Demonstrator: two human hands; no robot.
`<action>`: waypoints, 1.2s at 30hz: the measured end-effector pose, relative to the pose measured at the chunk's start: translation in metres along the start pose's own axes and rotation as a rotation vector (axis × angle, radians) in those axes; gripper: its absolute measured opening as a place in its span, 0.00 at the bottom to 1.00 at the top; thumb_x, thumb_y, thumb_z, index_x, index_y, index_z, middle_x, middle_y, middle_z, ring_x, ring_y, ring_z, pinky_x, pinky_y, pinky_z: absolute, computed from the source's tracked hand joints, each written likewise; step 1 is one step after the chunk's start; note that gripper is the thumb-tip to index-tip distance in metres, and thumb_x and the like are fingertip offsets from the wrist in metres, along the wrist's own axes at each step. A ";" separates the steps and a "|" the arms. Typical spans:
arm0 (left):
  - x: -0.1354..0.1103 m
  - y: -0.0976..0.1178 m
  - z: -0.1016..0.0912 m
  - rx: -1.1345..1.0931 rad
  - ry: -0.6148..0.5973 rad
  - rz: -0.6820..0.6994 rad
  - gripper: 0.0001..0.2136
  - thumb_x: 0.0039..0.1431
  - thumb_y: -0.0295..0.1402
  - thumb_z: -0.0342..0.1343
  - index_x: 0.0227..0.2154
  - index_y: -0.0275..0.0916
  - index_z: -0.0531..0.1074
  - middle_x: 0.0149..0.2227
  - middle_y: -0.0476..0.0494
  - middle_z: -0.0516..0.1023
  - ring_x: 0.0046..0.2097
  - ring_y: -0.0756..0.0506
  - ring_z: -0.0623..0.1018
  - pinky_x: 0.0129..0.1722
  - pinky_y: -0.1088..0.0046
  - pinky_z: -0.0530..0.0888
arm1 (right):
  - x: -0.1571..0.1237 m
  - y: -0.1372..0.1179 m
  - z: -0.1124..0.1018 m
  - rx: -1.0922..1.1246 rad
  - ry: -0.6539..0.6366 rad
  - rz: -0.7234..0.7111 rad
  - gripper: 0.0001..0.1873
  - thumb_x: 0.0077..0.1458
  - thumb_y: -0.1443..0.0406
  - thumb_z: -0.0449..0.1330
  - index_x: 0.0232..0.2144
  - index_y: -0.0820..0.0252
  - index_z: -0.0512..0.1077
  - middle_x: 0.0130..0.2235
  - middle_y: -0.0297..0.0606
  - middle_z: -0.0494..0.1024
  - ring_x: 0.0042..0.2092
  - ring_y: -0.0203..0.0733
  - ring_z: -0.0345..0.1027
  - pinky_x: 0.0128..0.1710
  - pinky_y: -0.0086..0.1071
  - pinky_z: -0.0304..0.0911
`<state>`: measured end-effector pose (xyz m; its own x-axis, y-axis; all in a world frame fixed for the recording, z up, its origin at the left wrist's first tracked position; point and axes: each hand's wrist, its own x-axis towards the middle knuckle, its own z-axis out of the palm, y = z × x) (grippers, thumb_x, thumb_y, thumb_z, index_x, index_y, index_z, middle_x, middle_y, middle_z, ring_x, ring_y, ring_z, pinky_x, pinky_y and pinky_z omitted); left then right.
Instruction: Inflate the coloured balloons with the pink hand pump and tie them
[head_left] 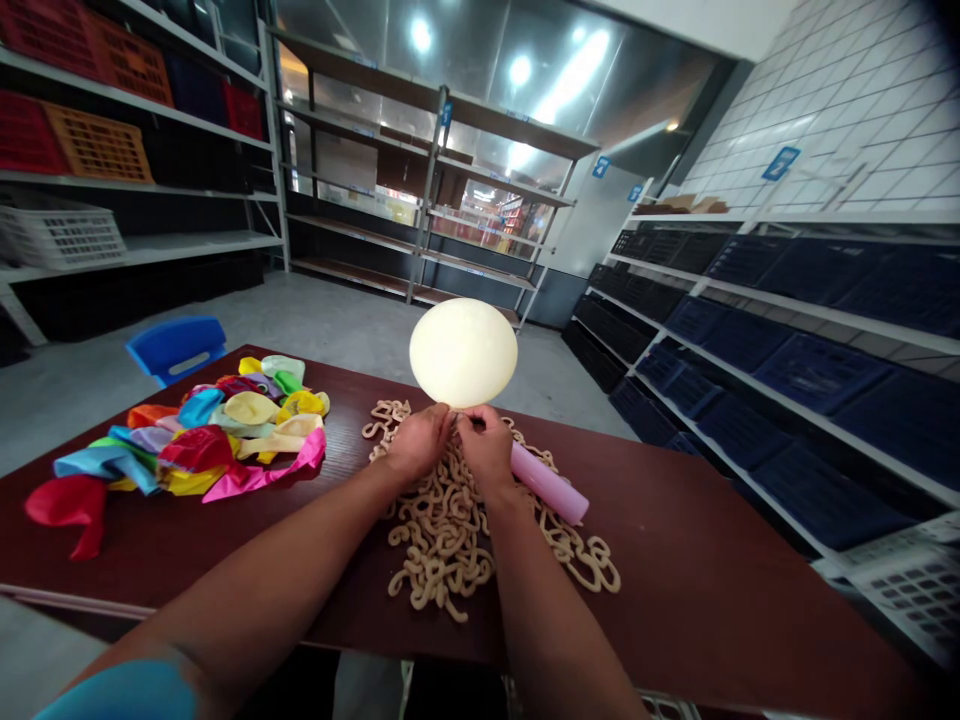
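Observation:
A cream-white inflated balloon [463, 352] stands up just beyond my hands, its lower end between them. My left hand [420, 440] has its fingers closed at the balloon's neck. Close beside it, my right hand [486, 442] pinches at the same spot; the neck itself is mostly hidden by the fingers. Under both hands lies a heap of beige curly strands [442, 530], spread over the dark table [675, 540]. A pink cylinder [550, 483] rests on the strands, just right of my right wrist.
A pile of limp, colourful balloons [247, 410] covers the table's left part. Behind it stands a blue chair [178, 348]. Shelves with red and orange crates [97, 143] rise at left, metal racks [431, 200] at the back, and shelves of dark blue crates [821, 380] at right.

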<state>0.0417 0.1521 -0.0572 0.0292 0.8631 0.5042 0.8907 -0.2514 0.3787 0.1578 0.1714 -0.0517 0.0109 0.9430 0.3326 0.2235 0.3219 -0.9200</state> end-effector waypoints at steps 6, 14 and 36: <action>0.002 -0.003 -0.003 -0.087 0.027 -0.017 0.16 0.63 0.37 0.36 0.28 0.37 0.65 0.30 0.42 0.73 0.32 0.47 0.72 0.32 0.73 0.63 | -0.005 -0.004 0.003 -0.254 0.104 -0.339 0.07 0.48 0.62 0.54 0.26 0.58 0.69 0.30 0.35 0.74 0.33 0.36 0.65 0.37 0.31 0.61; 0.004 -0.012 -0.001 -0.185 0.075 -0.091 0.15 0.62 0.37 0.37 0.28 0.37 0.65 0.27 0.43 0.72 0.29 0.48 0.71 0.31 0.73 0.63 | -0.008 -0.006 0.006 0.025 -0.075 -0.226 0.11 0.49 0.58 0.55 0.31 0.58 0.72 0.34 0.36 0.74 0.29 0.34 0.67 0.29 0.30 0.65; 0.003 -0.009 0.000 -0.459 0.045 -0.056 0.14 0.60 0.40 0.40 0.27 0.38 0.65 0.26 0.47 0.70 0.29 0.49 0.69 0.31 0.73 0.64 | 0.004 0.001 -0.002 0.505 -0.194 0.165 0.12 0.41 0.58 0.62 0.24 0.60 0.66 0.24 0.30 0.71 0.26 0.32 0.63 0.21 0.24 0.55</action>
<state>0.0338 0.1570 -0.0587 -0.0426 0.8635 0.5025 0.5969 -0.3814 0.7059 0.1602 0.1754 -0.0506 -0.1835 0.9672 0.1754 -0.2604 0.1242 -0.9575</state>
